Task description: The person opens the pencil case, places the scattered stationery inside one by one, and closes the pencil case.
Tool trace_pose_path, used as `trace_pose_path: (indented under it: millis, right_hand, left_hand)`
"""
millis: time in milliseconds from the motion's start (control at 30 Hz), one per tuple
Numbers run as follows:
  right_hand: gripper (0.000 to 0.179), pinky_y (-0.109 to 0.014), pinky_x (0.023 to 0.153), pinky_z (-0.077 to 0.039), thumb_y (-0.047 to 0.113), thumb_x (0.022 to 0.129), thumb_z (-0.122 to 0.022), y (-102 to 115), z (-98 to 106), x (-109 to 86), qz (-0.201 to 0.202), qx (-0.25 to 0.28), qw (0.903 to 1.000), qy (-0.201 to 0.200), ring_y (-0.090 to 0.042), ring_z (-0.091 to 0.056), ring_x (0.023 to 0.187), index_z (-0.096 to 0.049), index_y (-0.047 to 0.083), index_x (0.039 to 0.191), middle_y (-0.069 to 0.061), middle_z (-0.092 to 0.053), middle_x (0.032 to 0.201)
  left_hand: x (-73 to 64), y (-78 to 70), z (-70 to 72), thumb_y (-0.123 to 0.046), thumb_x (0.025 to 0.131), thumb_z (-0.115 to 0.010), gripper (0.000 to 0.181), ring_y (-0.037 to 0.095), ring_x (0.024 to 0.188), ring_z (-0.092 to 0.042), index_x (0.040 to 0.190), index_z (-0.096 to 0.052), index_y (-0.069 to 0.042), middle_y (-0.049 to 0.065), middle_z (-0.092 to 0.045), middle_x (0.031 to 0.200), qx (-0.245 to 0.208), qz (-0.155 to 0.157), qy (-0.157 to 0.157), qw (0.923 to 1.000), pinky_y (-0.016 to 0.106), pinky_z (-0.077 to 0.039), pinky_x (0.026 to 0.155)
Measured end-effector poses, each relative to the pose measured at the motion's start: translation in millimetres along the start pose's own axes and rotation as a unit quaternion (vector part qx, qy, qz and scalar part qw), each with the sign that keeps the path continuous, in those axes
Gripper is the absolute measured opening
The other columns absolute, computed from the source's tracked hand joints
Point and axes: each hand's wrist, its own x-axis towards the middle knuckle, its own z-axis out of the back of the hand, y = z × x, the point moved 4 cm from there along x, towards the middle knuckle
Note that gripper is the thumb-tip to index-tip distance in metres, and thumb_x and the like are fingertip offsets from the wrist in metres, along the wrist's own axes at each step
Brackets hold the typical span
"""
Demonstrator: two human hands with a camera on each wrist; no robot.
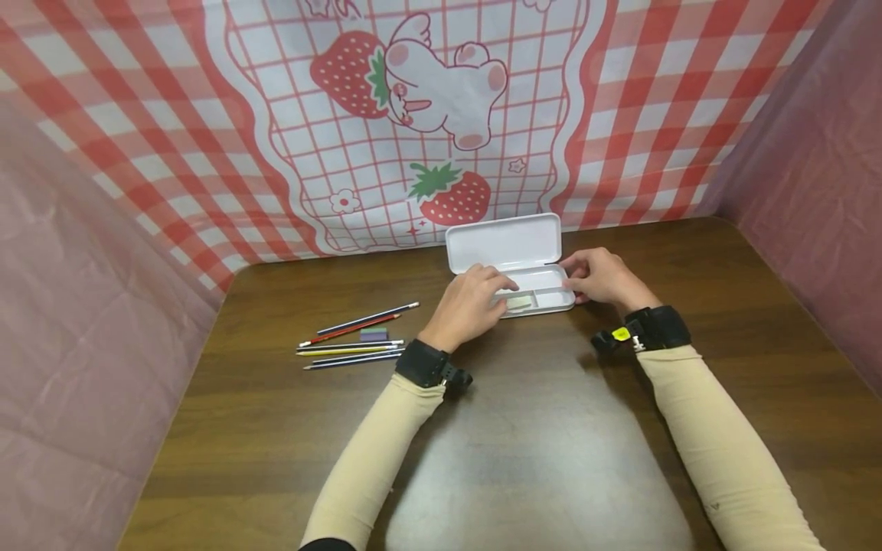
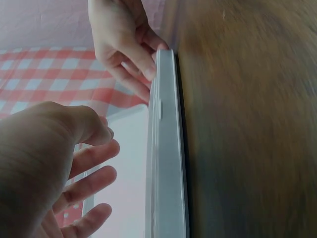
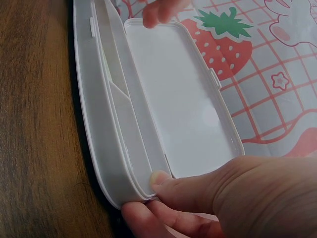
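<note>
A white pencil case (image 1: 549,299) stands open on the table, its lid (image 1: 506,243) tipped back toward the cloth. My right hand (image 1: 601,277) pinches the right end of the case. In the right wrist view the thumb (image 3: 166,181) lies on the inner rim and the fingers are outside the wall. Over the left part of the case hovers my left hand (image 1: 470,304), fingers spread and loosely bent, holding nothing in the left wrist view. A pale, flat piece (image 1: 520,303) lies in a front compartment, beside a divider.
Several pencils (image 1: 354,357) lie left of the case, with a red pencil (image 1: 354,329) among them. A blue-and-green eraser (image 1: 374,335) lies between the pencils. Behind the wooden table (image 1: 537,428) hangs a checked strawberry cloth (image 1: 276,176).
</note>
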Motion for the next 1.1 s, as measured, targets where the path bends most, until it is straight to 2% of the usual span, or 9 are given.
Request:
trace_pose_path:
  millis: [33, 67, 133, 200, 267, 433, 500, 700, 1100]
  right_hand:
    - [0.045, -0.022, 0.065, -0.060, 0.007, 0.105, -0.077, 0, 0, -0.1, 0.000, 0.000, 1.0000, 0.000, -0.015, -0.070, 0.073, -0.066, -0.010, 0.146, -0.023, -0.073, 0.103]
    - [0.045, -0.022, 0.065, -0.060, 0.007, 0.105, -0.077, 0, 0, 0.0, 0.001, 0.000, 1.0000, 0.001, -0.015, -0.070, 0.073, -0.066, -0.010, 0.146, -0.023, -0.073, 0.103]
    - [0.045, -0.022, 0.065, -0.060, 0.007, 0.106, -0.076, 0, 0, 0.1, 0.001, 0.000, 1.0000, 0.001, -0.014, -0.070, 0.073, -0.066, -0.010, 0.146, -0.023, -0.073, 0.103]
    - [0.044, -0.022, 0.064, -0.061, 0.007, 0.105, -0.077, 0, 0, 0.1, 0.004, 0.000, 1.0000, 0.000, -0.014, -0.070, 0.072, -0.066, -0.010, 0.145, -0.023, -0.074, 0.102]
    - [0.044, -0.022, 0.064, -0.061, 0.006, 0.105, -0.076, 0, 0, 0.1, 0.004, 0.000, 1.0000, -0.002, -0.014, -0.070, 0.072, -0.066, -0.010, 0.145, -0.024, -0.074, 0.103]
    - [0.045, -0.021, 0.063, -0.061, 0.006, 0.105, -0.076, -1, 0, 0.2, 0.006, -0.002, 1.0000, -0.001, -0.013, -0.070, 0.072, -0.065, -0.011, 0.145, -0.027, -0.075, 0.105]
    - [0.045, -0.021, 0.063, -0.061, 0.006, 0.105, -0.076, 0, 0, 0.5, 0.008, -0.001, 1.0000, -0.001, -0.013, -0.071, 0.072, -0.065, -0.011, 0.145, -0.027, -0.076, 0.105]
    - [0.045, -0.021, 0.063, -0.062, 0.006, 0.105, -0.076, 0, -2, 1.6, 0.006, 0.002, 1.0000, 0.001, -0.013, -0.071, 0.072, -0.065, -0.011, 0.145, -0.027, -0.076, 0.105]
    - [0.047, -0.021, 0.066, -0.061, 0.009, 0.107, -0.076, 0, 0, 1.4, 0.000, -0.003, 1.0000, 0.005, -0.015, -0.070, 0.076, -0.064, -0.010, 0.148, -0.028, -0.074, 0.111]
  left_hand:
    - [-3.5, -1.0, 9.2, -0.021, 0.096, -0.079, 0.026, 0.021, 0.109, -0.073, 0.122, -0.085, -0.023, -0.003, -0.083, 0.116, -0.004, -0.003, -0.003, 1.0000, 0.047, -0.062, 0.088]
    - [-4.0, 3.7, 7.1, -0.020, 0.097, -0.078, 0.027, 0.021, 0.110, -0.074, 0.122, -0.085, -0.023, -0.003, -0.083, 0.117, -0.015, -0.005, -0.005, 0.9999, 0.048, -0.062, 0.088]
    - [-8.8, 3.9, 17.4, -0.018, 0.095, -0.079, 0.026, 0.024, 0.108, -0.074, 0.121, -0.085, -0.020, -0.001, -0.083, 0.115, -0.017, -0.008, -0.009, 0.9998, 0.048, -0.062, 0.088]
    - [-14.2, 0.9, 33.1, -0.015, 0.096, -0.079, 0.025, 0.026, 0.108, -0.075, 0.120, -0.085, -0.017, 0.002, -0.083, 0.115, -0.019, -0.007, -0.005, 0.9998, 0.048, -0.063, 0.088]
    - [-20.1, 13.7, 29.1, -0.020, 0.099, -0.077, 0.023, 0.023, 0.107, -0.075, 0.120, -0.085, -0.019, -0.001, -0.083, 0.113, -0.018, -0.009, -0.015, 0.9997, 0.043, -0.063, 0.088]
    - [-32.0, 25.1, 40.2, -0.017, 0.098, -0.076, 0.022, 0.026, 0.107, -0.075, 0.118, -0.085, -0.016, 0.002, -0.083, 0.111, -0.002, 0.006, -0.017, 0.9998, 0.044, -0.063, 0.088]
    - [-35.7, 17.6, 58.2, -0.009, 0.096, -0.078, 0.022, 0.032, 0.106, -0.075, 0.117, -0.085, -0.011, 0.009, -0.083, 0.112, 0.004, 0.020, -0.005, 0.9998, 0.048, -0.063, 0.087]
    - [-46.3, 32.3, 67.6, -0.007, 0.097, -0.077, 0.022, 0.032, 0.108, -0.075, 0.116, -0.086, -0.010, 0.009, -0.085, 0.114, 0.019, 0.037, -0.002, 0.9991, 0.047, -0.064, 0.090]
    - [-68.6, 64.0, 85.1, -0.007, 0.096, -0.077, 0.024, 0.033, 0.115, -0.074, 0.119, -0.086, -0.010, 0.009, -0.084, 0.118, 0.008, 0.091, 0.013, 0.9958, 0.048, -0.063, 0.097]
